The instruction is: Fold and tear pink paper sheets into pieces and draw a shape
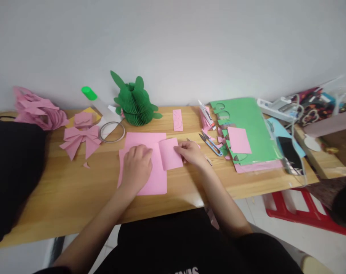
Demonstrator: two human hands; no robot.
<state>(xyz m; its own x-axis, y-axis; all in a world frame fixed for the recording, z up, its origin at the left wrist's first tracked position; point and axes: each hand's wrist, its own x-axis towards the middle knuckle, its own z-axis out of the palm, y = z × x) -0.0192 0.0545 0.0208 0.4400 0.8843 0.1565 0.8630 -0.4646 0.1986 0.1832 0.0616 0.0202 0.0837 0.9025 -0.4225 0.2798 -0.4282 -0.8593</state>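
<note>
My left hand (137,167) rests on larger pink paper sheets (154,182), its fingers bent a little and pressing down on the top one. With thumb and fingertips, my right hand (190,151) pinches the right edge of a smaller pink paper piece (170,155), which overlaps the right side of the sheets. A pair of thread snips (211,144) with blue handles lies just beyond my right hand. Near the wall is a small pink strip with drawn curved outlines (177,120).
A green honeycomb-paper figure (135,102) stands behind the sheets. At left are a pink paper bow (80,140), a tape roll (112,132) and a glue bottle with green cap (89,93). Rightward lie a glue tube (207,115), green sheets (251,125) and a phone (289,152).
</note>
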